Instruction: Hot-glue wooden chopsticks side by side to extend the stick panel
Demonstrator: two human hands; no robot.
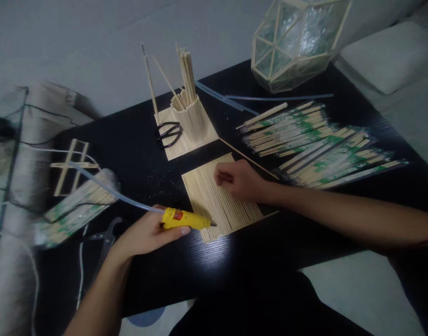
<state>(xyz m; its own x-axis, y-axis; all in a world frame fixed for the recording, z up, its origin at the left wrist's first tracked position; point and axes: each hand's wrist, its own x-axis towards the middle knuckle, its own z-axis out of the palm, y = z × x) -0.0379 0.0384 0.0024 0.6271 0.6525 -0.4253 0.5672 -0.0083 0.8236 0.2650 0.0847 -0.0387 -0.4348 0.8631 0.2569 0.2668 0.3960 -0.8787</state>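
My left hand [147, 232] is wrapped round a yellow hot glue gun [186, 218], with a long clear glue stick [112, 190] trailing from its back end. The gun's nozzle is over the near edge of a flat panel of wooden sticks [214, 200] laid side by side on the black table. Over the panel's right part rests my right hand [240, 179], its fingers curled; whatever they may hold is hidden. Beyond the panel, a stick-built holder [193, 119] filled with upright sticks stands on a stick base, with black-handled scissors [169, 133] beside it.
Wrapped chopsticks [305, 135] lie in piles at the right, another pack [81, 205] at the left. A small stick frame [74, 165], pliers-like tool [107, 235] and white cord [81, 270] are on the left. Behind are spare glue sticks [277, 97] and a faceted clear-panelled container [298, 42].
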